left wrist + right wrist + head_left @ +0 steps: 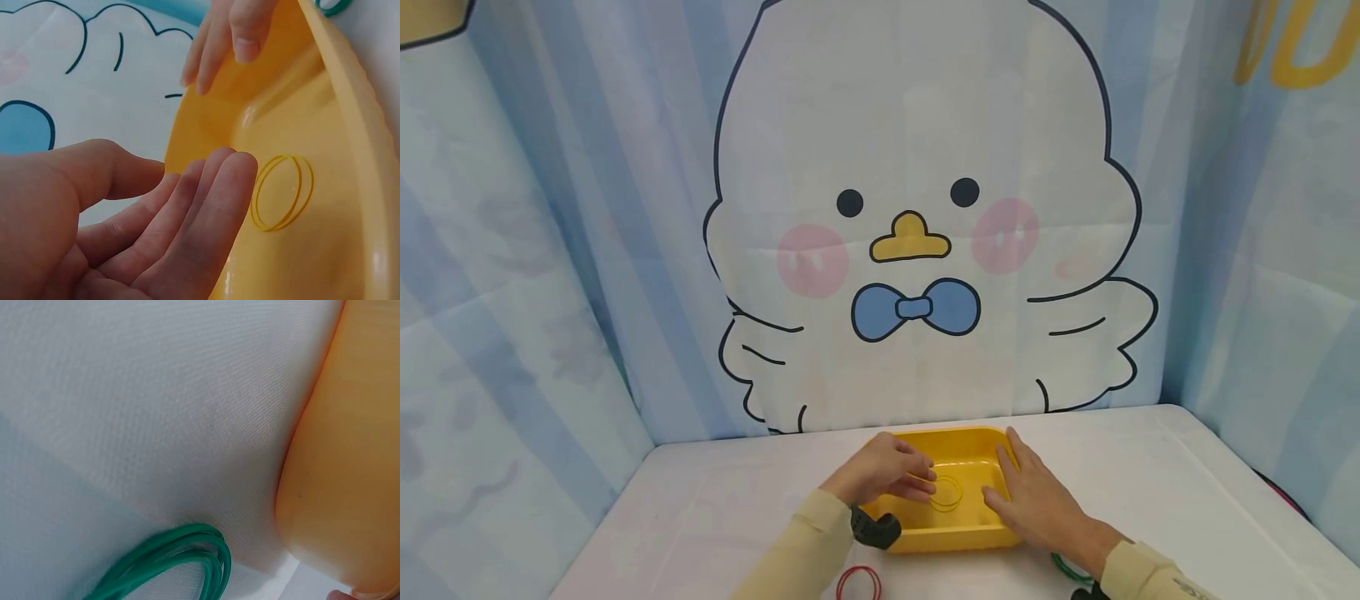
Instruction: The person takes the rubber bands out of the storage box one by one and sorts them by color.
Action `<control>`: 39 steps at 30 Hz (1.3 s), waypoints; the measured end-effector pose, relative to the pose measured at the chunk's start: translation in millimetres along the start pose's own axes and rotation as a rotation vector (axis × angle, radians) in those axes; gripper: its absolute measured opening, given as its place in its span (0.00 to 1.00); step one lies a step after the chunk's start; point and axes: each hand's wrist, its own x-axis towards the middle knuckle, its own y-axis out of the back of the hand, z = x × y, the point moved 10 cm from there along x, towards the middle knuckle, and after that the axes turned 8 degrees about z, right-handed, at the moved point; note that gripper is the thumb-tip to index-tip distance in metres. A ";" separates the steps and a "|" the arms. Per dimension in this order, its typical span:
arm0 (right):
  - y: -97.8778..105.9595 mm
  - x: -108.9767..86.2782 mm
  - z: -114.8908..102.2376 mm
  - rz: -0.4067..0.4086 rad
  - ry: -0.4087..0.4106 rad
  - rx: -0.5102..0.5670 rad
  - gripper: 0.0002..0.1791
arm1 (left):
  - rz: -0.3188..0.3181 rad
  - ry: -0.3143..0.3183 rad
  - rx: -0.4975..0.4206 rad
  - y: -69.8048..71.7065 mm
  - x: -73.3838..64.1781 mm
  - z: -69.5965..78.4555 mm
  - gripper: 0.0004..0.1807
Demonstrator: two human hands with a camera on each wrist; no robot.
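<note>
A yellow plastic tray (958,540) stands on the white table, and thin yellow rubber bands (299,187) lie as overlapping loops on its floor. My left hand (891,471) reaches over the tray's left side, its fingertips beside those loops. In the left wrist view its fingers (212,219) are gently bent, with the thumb apart from them and nothing held between. On the far right rim of the tray rests my right hand (1041,496), fingers spread and fairly straight. The right wrist view shows mostly the tray's outer wall (350,481).
Red rubber bands (858,568) lie on the table in front of the tray, toward the left. Green rubber bands (187,534) lie to the tray's right, partly under my right forearm in the head view. A cartoon-printed curtain (917,375) rises behind the table (715,500).
</note>
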 end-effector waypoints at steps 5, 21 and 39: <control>0.7 0.3 -1.3 0.002 0.010 0.000 0.40 | 0.071 0.038 0.047 4.1 10.1 -4.8 0.14; 3.0 -1.8 -2.9 0.009 0.024 0.001 0.40 | 0.248 0.090 0.120 9.6 12.6 -12.8 0.05; 0.9 -1.0 -2.1 0.005 0.021 -0.006 0.40 | 0.262 0.094 0.190 5.1 15.4 -17.7 0.12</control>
